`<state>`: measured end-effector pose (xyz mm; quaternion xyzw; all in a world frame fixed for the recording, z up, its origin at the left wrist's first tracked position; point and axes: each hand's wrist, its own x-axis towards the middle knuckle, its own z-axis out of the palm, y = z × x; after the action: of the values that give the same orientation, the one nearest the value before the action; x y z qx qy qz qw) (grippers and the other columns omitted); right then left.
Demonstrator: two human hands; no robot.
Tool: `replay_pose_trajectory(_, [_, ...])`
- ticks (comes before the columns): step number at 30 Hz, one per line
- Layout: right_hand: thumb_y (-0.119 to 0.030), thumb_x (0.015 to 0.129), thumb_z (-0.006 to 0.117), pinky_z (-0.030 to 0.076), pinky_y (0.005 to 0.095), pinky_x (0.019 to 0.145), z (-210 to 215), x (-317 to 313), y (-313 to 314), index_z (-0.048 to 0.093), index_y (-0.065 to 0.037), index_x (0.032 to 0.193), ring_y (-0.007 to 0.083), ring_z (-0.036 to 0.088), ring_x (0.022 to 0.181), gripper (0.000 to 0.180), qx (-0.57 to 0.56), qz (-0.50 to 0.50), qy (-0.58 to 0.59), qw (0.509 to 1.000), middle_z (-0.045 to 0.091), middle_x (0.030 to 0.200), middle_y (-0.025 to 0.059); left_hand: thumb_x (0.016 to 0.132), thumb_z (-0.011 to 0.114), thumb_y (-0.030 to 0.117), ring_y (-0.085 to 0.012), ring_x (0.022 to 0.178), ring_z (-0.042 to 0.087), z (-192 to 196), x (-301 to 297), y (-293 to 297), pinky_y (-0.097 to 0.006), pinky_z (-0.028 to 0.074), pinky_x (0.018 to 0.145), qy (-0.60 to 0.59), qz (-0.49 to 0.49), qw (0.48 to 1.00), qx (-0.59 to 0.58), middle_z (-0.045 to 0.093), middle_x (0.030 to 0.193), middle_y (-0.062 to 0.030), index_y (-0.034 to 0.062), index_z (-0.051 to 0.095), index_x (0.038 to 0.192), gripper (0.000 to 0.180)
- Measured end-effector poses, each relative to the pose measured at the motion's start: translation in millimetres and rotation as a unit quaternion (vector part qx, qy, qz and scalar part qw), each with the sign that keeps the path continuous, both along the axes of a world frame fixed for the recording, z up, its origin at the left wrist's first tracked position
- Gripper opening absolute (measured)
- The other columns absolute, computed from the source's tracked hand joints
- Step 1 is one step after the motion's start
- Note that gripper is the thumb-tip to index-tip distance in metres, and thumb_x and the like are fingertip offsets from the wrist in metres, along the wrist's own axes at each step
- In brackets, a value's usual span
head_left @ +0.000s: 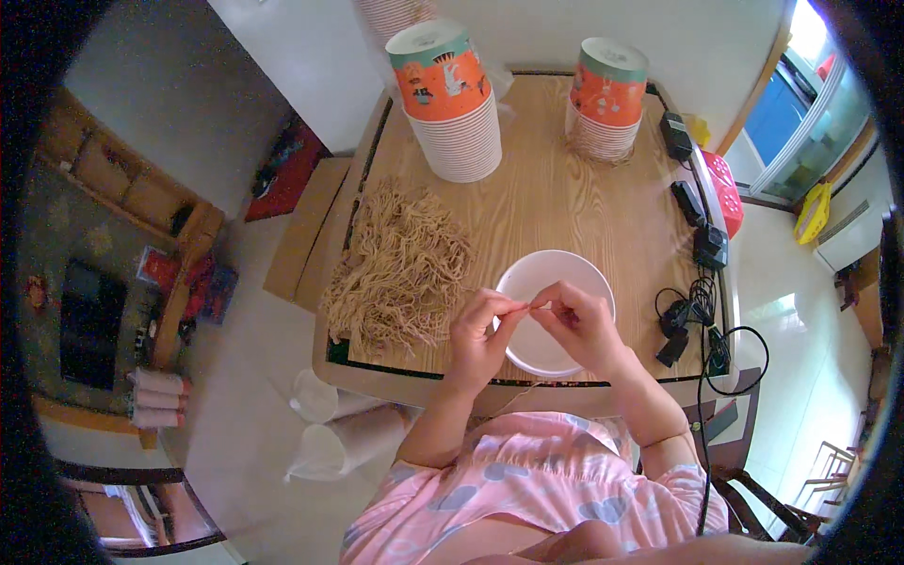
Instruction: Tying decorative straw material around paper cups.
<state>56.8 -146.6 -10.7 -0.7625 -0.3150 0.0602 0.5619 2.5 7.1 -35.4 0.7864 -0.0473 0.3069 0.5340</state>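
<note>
Left hand [478, 331] and right hand [579, 325] pinched one thin tan string [524, 306] over round white bowl [551, 311] | fibrous string heap [400, 268] lay left | wood-grain surface [565, 198] | stacked ribbed paper cups [452, 99] behind

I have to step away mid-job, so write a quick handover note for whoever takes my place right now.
Left hand and right hand together pinch one thin tan string over the white bowl.
Bowl stands at the table's near edge; it looks empty where visible.
Pile of tan strings lies left of the bowl.
Two stacks of paper cups stand at the far side, untouched.
</note>
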Motion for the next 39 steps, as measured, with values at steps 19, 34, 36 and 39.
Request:
replay_pose_trajectory(19, [-0.013,0.081,0.065,0.043,0.0302,0.047,6,5,1,0.060,-0.006,0.084,0.0178,0.054,0.050,0.009,-0.040,0.010,-0.049,0.998,0.056,0.061,0.0087,0.085,0.055,0.005,-0.0254,0.072,0.054,-7,2,-1,-0.032,0.043,0.063,0.018,-0.006,0.999,0.036,0.050,0.077,-0.0116,0.0016,0.052,0.082,0.006])
replay_pose_trajectory(34, [-0.012,0.081,0.059,0.047,0.0414,0.057,0,13,13,0.055,-0.006,0.084,0.0320,0.057,0.068,0.008,-0.095,0.022,-0.207,0.974,0.056,0.073,0.0105,0.088,0.052,0.009,-0.0275,0.062,0.050,-14,13,7,-0.035,0.039,0.056,0.056,-0.009,0.998,0.030,0.047,0.070,-0.0123,0.0002,0.049,0.075,0.016])
replay_pose_trajectory(36, [-0.012,0.079,0.061,0.046,0.0412,0.057,0,19,15,0.054,-0.006,0.082,0.0319,0.057,0.067,0.009,-0.110,0.028,-0.213,0.970,0.055,0.073,0.0112,0.088,0.052,0.009,-0.0279,0.062,0.050,-11,17,8,-0.036,0.039,0.056,0.057,-0.015,0.998,0.031,0.048,0.070,-0.0123,0.0001,0.049,0.076,0.016])
replay_pose_trajectory(39, [-0.010,0.077,0.061,0.047,0.0400,0.058,-2,20,17,0.054,-0.005,0.081,0.0316,0.057,0.067,0.010,-0.107,0.024,-0.171,0.979,0.056,0.073,0.0115,0.087,0.053,0.009,-0.0285,0.063,0.051,-13,22,12,-0.036,0.039,0.056,0.049,-0.014,0.998,0.048,0.048,0.070,-0.0122,0.0001,0.050,0.075,0.015])
